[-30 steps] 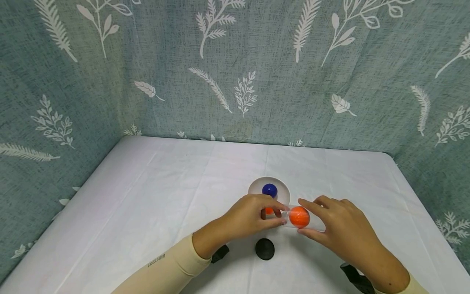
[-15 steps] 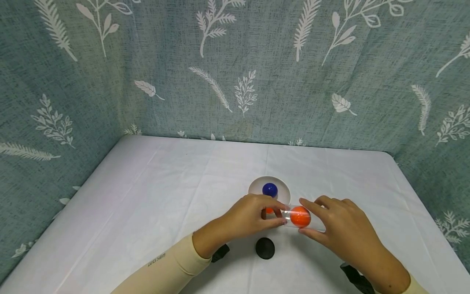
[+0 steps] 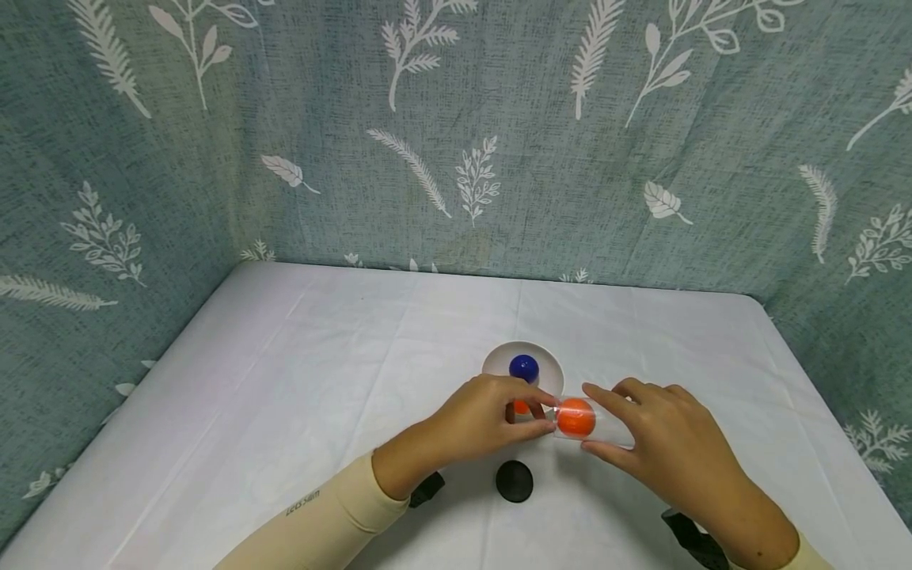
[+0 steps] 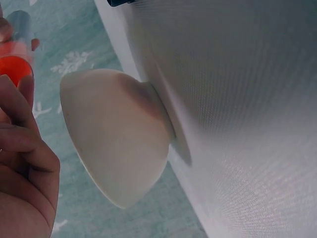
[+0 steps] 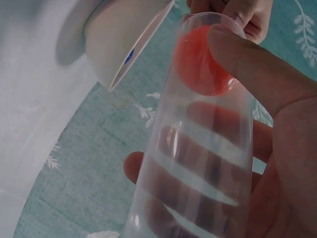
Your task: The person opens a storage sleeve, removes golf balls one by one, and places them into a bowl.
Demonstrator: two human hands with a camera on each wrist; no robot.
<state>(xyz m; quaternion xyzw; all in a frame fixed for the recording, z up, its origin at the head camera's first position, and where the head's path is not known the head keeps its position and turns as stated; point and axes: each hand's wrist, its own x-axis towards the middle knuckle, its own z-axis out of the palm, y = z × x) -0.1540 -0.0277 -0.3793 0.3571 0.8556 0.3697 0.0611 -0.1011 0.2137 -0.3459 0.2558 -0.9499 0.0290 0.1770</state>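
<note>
A clear plastic tube lies nearly sideways above the table, with an orange ball inside near its left end. My right hand grips the tube, thumb on one side and fingers wrapped behind it, as the right wrist view shows. My left hand pinches the tube's left end at the rim between thumb and fingers. Behind the left hand stands a white bowl holding a blue ball. Another orange ball shows through the gap between the left fingers, mostly hidden.
A flat black disc lies on the white-covered table in front of the hands. Leaf-patterned green cloth hangs behind the table and along its sides.
The orange ball in the tube has shifted slightly left, closer to the left fingertips. Both hands stay almost where they were.
</note>
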